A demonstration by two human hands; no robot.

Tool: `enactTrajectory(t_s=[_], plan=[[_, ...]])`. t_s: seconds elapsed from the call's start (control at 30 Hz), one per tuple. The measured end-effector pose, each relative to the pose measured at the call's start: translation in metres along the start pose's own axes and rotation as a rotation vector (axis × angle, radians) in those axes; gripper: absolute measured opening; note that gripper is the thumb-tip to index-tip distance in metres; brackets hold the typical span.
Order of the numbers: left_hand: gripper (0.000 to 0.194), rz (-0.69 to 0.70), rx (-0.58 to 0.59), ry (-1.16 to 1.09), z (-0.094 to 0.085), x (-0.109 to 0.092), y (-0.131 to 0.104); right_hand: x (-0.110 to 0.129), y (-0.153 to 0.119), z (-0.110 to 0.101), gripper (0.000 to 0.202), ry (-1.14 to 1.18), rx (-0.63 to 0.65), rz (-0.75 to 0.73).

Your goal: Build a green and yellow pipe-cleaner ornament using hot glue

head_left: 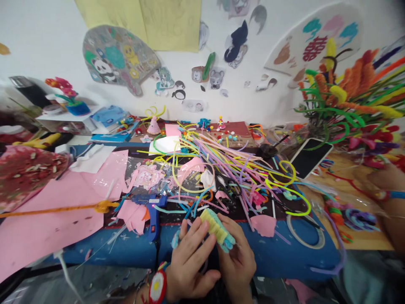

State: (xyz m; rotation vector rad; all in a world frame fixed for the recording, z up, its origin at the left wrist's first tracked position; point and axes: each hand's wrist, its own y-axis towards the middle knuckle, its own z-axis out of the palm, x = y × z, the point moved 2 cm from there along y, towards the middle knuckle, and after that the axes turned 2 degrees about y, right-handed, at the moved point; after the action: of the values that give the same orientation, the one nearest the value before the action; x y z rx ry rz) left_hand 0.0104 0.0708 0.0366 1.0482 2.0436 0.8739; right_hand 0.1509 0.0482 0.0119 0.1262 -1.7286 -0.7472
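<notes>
Near the table's front edge, my right hand [237, 259] is closed around a fuzzy yellow and light-blue pipe-cleaner piece [217, 230], made of short strips laid side by side. My left hand [191, 257] lies against the left side of that piece, fingers stretched out and thumb apart. A small light-blue fuzzy tuft [175, 240] shows beside the left fingers; whether it joins the piece is hidden. Just left of my hands lies a blue hot glue gun [154, 215] with a lit indicator. Loose pipe cleaners [221, 164] in pink, yellow and purple are heaped beyond.
Pink sheets [72, 202] cover the table's left side. A phone [311, 158] leans at right, near a tape roll [305, 232] and a pipe-cleaner bouquet [348, 97]. Another person's hand [384, 179] is at the far right. A white cable [68, 270] hangs at front left.
</notes>
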Motion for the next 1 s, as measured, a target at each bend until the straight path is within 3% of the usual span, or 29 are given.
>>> enactTrajectory(t_s=[0.37,0.57,0.77,1.0], plan=[[0.054,0.059,0.114,0.004,-0.004,0.004,0.003,-0.001,0.002,-0.006,0.034,-0.047,0.018,-0.02],[0.054,0.034,0.09,-0.023,-0.008,0.005,0.003,-0.001,0.003,-0.009,0.039,-0.074,0.063,-0.087],[0.043,-0.083,0.155,-0.121,-0.022,0.014,0.027,0.007,0.01,-0.01,0.04,-0.101,0.125,-0.089],[0.044,-0.079,0.258,-0.354,-0.027,0.028,0.049,0.014,0.017,-0.01,0.032,-0.05,0.171,-0.056]])
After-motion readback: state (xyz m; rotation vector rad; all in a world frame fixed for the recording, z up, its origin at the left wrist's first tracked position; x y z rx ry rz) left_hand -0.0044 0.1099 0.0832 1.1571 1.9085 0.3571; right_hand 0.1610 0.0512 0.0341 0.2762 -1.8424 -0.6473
